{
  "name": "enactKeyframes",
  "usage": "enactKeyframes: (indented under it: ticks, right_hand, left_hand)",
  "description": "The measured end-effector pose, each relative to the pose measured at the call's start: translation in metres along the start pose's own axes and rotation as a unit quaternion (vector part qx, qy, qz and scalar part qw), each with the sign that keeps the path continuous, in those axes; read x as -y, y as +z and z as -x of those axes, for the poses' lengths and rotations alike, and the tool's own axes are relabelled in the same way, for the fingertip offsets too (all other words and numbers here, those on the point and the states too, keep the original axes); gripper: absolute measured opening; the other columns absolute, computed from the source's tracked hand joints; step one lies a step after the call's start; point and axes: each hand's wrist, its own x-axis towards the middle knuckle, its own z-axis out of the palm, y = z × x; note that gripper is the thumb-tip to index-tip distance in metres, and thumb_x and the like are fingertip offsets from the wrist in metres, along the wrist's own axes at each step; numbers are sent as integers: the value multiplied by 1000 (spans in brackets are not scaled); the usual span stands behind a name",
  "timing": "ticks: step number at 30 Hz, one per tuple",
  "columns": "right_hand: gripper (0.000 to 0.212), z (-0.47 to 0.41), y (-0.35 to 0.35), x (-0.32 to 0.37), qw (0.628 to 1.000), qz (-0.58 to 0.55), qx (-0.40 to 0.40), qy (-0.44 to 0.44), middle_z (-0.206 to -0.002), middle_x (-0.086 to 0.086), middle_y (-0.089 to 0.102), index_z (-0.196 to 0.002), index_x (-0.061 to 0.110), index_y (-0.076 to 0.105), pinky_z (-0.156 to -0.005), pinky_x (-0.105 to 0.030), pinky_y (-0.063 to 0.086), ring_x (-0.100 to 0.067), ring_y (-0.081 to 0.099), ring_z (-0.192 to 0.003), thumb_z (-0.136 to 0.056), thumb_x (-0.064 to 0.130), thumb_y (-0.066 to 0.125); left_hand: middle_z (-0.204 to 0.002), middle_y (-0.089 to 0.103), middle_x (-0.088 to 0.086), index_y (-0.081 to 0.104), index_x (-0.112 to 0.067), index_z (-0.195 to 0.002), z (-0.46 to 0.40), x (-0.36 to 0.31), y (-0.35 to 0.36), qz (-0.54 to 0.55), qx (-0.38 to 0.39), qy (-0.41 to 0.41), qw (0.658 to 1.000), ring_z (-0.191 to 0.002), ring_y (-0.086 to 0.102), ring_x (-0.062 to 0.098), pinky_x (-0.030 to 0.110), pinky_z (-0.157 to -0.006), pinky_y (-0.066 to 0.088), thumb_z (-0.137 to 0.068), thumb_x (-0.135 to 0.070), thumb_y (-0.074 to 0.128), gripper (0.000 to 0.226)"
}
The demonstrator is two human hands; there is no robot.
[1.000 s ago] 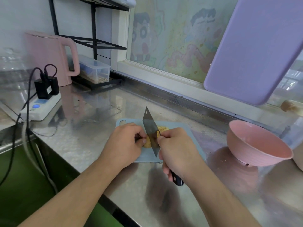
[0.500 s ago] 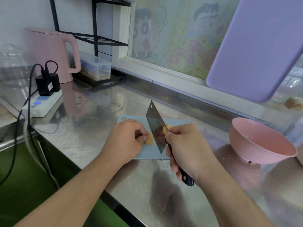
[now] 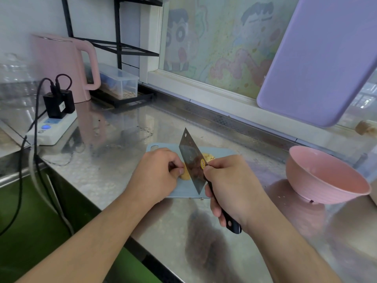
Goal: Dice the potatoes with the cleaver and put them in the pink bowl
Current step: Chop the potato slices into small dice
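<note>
Left hand point(image 3: 157, 174) curls over the potato point(image 3: 185, 174) on the cutting board point(image 3: 183, 190), steadying it; right hand point(image 3: 232, 186) grips the cleaver point(image 3: 191, 162), dicing.

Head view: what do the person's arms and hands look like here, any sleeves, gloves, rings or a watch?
Both forearms are bare right to the frame's lower edge, with no sleeve showing. The left hand and right hand wear no gloves. No rings, watch or wristband show on the fingers or wrists.
</note>
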Motion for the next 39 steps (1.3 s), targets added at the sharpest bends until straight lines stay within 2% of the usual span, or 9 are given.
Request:
enactKeyframes:
  ticks: [5,15,22,27,39]
  right_hand:
    - [30,3,0,2,1000,14,9,6,-47,-19,50,-74,9,49,-35,-19,34,-21,39,-23,-102,12,39]
    - [12,-27,17,1,1000,21,4,12,-44,-16,50,-95,11,49,-38,-24,37,-23,44,-26,-95,7,37]
    - [33,-11,9,-5,1000,6,-4,4,-44,-19,49,-68,9,50,-35,-18,31,-21,41,-25,-100,12,39]
    - [34,-5,4,-4,1000,1,-17,-10,-42,-19,49,-67,8,50,-35,-19,31,-22,41,-25,-99,14,40]
    - [36,-1,6,-2,1000,-3,-10,-12,-45,-20,50,-68,7,51,-35,-21,34,-22,41,-25,-101,14,41]
  left_hand:
    - [-85,65,-16,78,-27,-79,1,0,0,-12,-1,5,1000,-79,62,5,29,-78,54,-86,-15,81,14]
    - [-84,66,-13,78,-24,-80,2,-1,-2,-5,2,9,1000,-80,63,6,31,-79,55,-86,-13,80,13]
    - [-80,64,-18,78,-28,-77,1,-1,-1,8,-4,-17,1000,-78,64,3,27,-77,56,-86,-16,83,16]
    - [-81,68,-18,77,-29,-72,2,-1,0,24,-5,-29,999,-77,65,2,30,-79,58,-85,-15,84,20]
    - [-80,66,-18,78,-28,-75,2,-2,-1,5,-8,-17,1000,-78,64,4,35,-79,58,-86,-13,82,19]
